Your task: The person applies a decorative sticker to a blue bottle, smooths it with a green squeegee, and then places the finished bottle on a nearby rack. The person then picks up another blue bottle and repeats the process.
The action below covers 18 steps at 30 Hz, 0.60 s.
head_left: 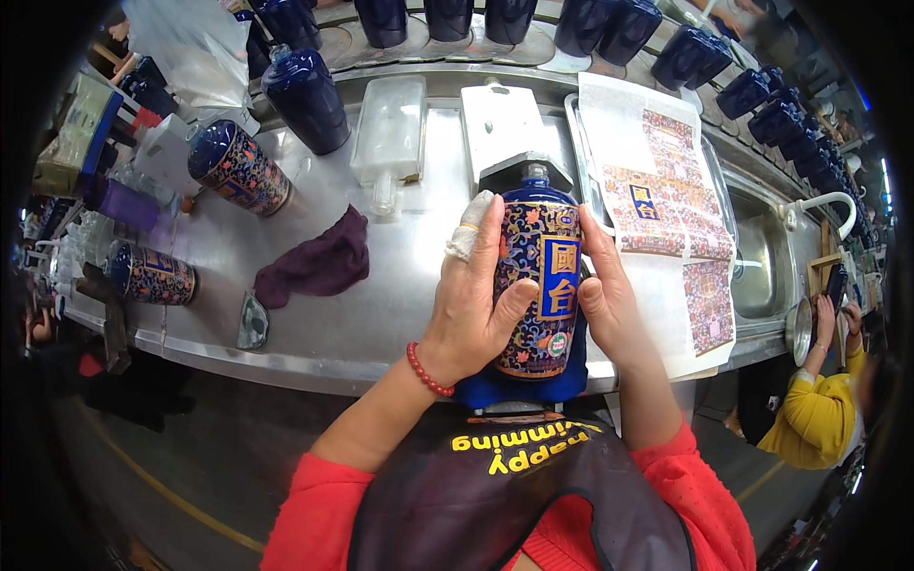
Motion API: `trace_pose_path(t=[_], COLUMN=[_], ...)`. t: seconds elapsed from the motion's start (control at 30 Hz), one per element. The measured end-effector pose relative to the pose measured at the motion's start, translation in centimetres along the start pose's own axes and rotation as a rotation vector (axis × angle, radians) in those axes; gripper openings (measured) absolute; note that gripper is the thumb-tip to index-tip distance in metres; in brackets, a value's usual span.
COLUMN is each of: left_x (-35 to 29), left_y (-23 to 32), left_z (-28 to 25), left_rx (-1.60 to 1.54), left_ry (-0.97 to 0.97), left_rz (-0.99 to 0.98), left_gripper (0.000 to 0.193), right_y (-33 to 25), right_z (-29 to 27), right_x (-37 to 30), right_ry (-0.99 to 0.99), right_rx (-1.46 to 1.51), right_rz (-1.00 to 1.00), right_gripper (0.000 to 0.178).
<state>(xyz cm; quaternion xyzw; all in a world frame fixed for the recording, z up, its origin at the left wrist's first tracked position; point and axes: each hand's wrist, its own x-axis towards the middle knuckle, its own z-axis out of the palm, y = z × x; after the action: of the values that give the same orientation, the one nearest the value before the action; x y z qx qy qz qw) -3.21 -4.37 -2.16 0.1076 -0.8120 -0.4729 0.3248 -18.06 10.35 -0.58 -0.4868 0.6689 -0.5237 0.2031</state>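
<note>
A dark blue bottle [533, 285] with a floral decal and a blue label panel stands tilted between my two hands at the table's front edge. My left hand [462, 309] presses its left side, thumb on the front; one finger wears a whitish wrap with a yellow band. My right hand [614, 295] holds the right side, its thumb near the label. Under the bottle's base lies a blue cloth [571, 383]. Just right of it, printed floral decal sheets [652, 190] rest on a tray. A dark stand [495, 174] is partly hidden behind the bottle's neck.
Left on the metal table are a purple cloth [319, 257], a scraper [252, 322], decorated bottles [238, 167] and a plain blue bottle [305, 100]. Behind are a clear flask-shaped block [390, 131] and a conveyor [528, 52] with blue bottles. A sink [764, 262] and a person in yellow [814, 419] are right.
</note>
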Motion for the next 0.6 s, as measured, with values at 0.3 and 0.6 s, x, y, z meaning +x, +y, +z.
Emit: trace_pose_path(t=[0.3,0.6], left_x=[0.5,1.3], left_y=[0.2,0.4], left_z=[-0.4,-0.9], left_rx=[0.028,0.173], left_ry=[0.037,0.002], left_rz=[0.038,0.068], left_gripper=[0.080,0.076], right_y=[0.5,-1.0], right_z=[-0.5,-2.1], right_x=[0.0,1.2], right_ry=[-0.014,-0.051], right_rx=[0.076,-0.266], right_rz=[0.054,-0.056], right_gripper=[0.082,0.072])
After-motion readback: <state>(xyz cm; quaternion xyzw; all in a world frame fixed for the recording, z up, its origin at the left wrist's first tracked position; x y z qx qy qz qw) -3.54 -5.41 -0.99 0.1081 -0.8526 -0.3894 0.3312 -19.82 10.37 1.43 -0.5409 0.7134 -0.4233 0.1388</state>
